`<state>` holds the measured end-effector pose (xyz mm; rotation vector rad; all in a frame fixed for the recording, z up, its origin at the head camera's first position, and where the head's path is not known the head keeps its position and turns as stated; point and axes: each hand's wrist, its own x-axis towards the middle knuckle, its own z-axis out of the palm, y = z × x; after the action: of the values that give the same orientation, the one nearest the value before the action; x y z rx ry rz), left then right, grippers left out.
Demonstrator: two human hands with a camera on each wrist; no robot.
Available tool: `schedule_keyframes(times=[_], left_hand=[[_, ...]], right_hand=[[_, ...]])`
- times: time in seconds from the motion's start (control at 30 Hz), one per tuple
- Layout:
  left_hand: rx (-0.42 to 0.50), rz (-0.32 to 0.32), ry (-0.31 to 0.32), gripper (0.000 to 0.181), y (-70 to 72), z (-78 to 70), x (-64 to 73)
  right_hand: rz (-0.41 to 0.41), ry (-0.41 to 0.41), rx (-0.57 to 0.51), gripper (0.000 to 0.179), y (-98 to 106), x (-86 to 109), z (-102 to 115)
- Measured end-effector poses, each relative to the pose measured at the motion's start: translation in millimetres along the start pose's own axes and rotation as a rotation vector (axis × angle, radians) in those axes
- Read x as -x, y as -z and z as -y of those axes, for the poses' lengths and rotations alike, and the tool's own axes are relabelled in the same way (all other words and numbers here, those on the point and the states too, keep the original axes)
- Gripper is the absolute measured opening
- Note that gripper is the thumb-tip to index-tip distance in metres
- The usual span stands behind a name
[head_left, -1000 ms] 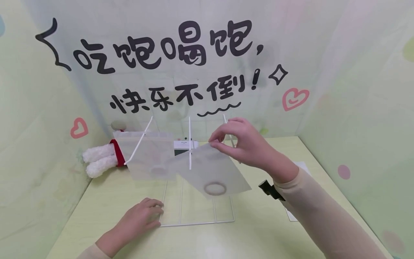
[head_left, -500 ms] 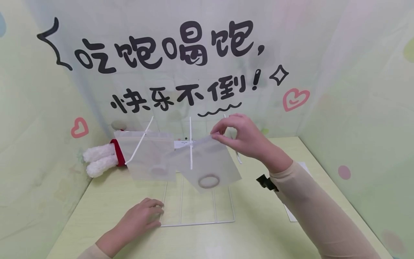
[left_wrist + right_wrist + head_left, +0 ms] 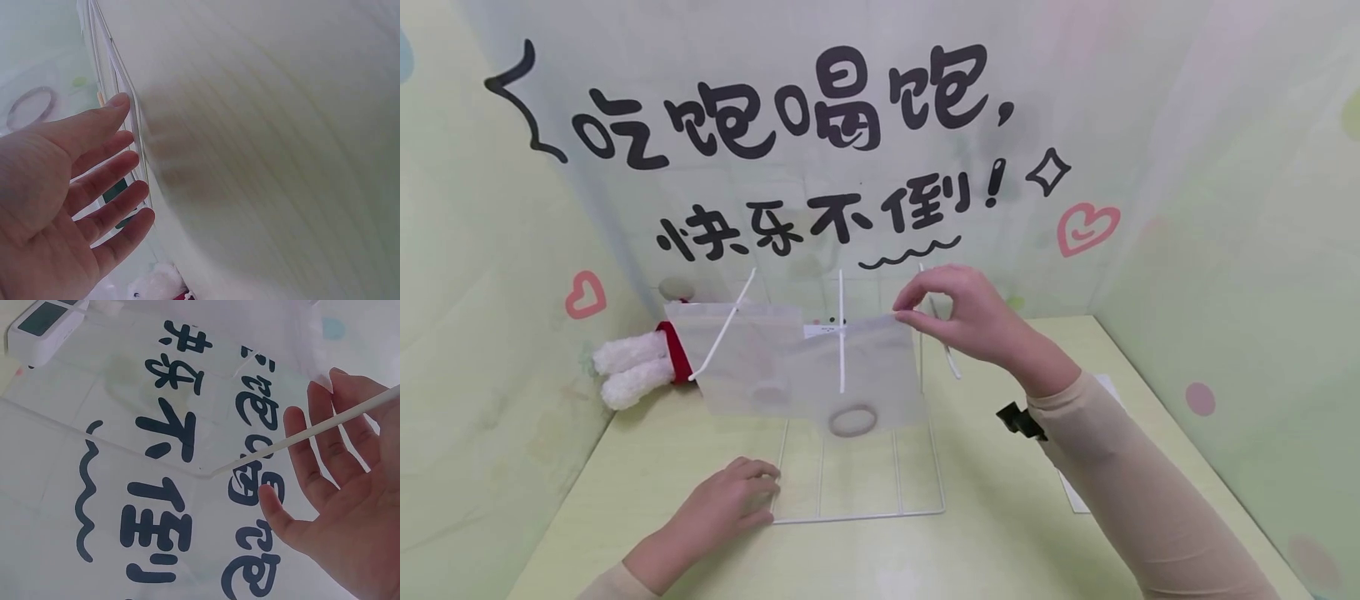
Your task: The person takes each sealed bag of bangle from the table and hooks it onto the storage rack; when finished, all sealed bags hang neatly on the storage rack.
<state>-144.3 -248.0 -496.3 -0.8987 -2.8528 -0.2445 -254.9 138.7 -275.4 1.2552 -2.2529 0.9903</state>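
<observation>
Bag (image 3: 868, 375) hangs from the rack's middle rod (image 3: 842, 367), which appears to pass through its top, while my right hand (image 3: 973, 321) pinches the upper right corner. Since the last second's tilt, it has swung nearly straight: the top edge lies closer to level, and the ring (image 3: 853, 434), seen through the film near the bottom, sits farther left. To my eye, that brings the bag square to its rod, its weight seemingly on the wire, though it is not yet free of my fingers. Just to its left, and partly overlapped by it in the head view, a second bag (image 3: 752, 358) hangs on the left rod (image 3: 718, 333).

My right arm reaches in over the table (image 3: 1000, 533), wrist raised and bent, thumb and index finger meeting at the corner; the right wrist view shows the other fingers fanned apart, with the right rod (image 3: 306, 432) crossing before them. Low on the near side, my left hand (image 3: 722, 500) rests loose-fingered, its tips against the left edge of the base (image 3: 857, 520), gripping nothing that I can make out. Beyond the bags, a white plush (image 3: 636, 375) lies on its side at far left.
</observation>
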Motion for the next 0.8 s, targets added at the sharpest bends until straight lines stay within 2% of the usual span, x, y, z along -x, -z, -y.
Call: schedule_keyframes(times=[0.1, 0.33, 0.53, 0.8], left_hand=[[-0.001, 0.0, -0.002, 0.029, -0.7, 0.3, -0.3], [0.006, 0.005, 0.009, 0.029, -1.3, -1.2, -1.0], [0.007, 0.014, 0.022, 0.029, 0.2, -2.6, 0.2], [0.01, 0.016, 0.029, 0.029, 0.8, -3.5, 1.0]], right_hand=[[-0.017, -0.016, -0.007, 0.007, 3.0, 6.4, -1.5], [-0.112, -0.043, -0.002, 0.017, 14.2, 32.1, -8.3], [-0.171, -0.07, 0.046, 0.022, 20.6, 62.5, -34.5], [-0.142, -0.162, 0.116, 0.024, 33.8, 106.4, -71.4]])
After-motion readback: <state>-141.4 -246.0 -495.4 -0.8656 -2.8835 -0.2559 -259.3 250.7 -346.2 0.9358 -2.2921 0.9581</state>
